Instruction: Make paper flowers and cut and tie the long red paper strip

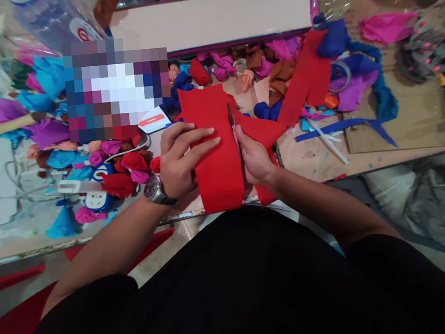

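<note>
A wide red sheet point(218, 162) lies over the table's front edge, its lower end folded into a curve. My left hand point(180, 157), with a watch on the wrist, rests on the sheet's left side with its fingers spread. My right hand point(255, 156) is closed round the handles of scissors, which are mostly hidden. The dark scissor blades point(230, 115) point away from me along the sheet's right edge. Beside them a red piece point(262, 130) stands off to the right, and more red hangs below my right hand.
A long pale box point(213, 19) spans the back, with a clear bottle point(52, 21) to its left. Crumpled coloured pieces crowd the left side. Red strips point(304, 79), a tape roll point(341, 76) and cardboard point(401, 120) lie at right.
</note>
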Available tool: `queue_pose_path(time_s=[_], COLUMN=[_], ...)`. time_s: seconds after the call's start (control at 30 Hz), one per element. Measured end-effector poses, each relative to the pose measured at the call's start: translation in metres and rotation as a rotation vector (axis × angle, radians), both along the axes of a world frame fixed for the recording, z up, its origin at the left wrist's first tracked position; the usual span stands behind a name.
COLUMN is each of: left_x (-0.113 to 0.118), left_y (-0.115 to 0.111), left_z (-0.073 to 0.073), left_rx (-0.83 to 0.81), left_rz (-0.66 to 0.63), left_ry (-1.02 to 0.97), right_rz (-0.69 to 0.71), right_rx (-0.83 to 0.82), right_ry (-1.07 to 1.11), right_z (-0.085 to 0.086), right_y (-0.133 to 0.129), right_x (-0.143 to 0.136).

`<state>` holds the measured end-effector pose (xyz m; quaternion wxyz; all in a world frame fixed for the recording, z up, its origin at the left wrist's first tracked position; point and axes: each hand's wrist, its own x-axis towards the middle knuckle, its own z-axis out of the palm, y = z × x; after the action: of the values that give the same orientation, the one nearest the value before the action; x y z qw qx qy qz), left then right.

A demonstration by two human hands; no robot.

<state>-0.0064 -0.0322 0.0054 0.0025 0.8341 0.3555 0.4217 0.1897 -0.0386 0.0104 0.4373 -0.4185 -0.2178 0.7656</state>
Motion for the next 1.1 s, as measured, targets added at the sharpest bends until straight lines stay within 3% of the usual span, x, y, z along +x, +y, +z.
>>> queue_pose_path(time_s=[0.3,0.5,0.63,0.77,1.1], left_x=[-0.002,-0.007,-0.010,-0.012,-0.012], left_y=[-0.003,0.014,0.024,0.022,0.019], left_z=[-0.002,-0.006,-0.005,-0.001,0.003], left_rx=[-0.060,-0.007,0.037,-0.083,-0.019], left_rz=[0.085,0.169,0.079,0.033,0.057], left_ry=[-0.040,-0.026,-0.070,-0.116,-0.123], right_rz=[-0.020,-0.021,-0.026,0.003,0.043], right_rx=[0.045,0.066,0.080,0.007,-0.059], right_ry=[0.118,0.099,0.104,0.117,0.156], right_z=[-0.003,-0.009,-0.015,-0.010,0.001], right_y=[-0.002,-0.003,-0.003,-0.002,0.001], right_x=[-0.003,-0.004,-0.003,-0.001,0.005])
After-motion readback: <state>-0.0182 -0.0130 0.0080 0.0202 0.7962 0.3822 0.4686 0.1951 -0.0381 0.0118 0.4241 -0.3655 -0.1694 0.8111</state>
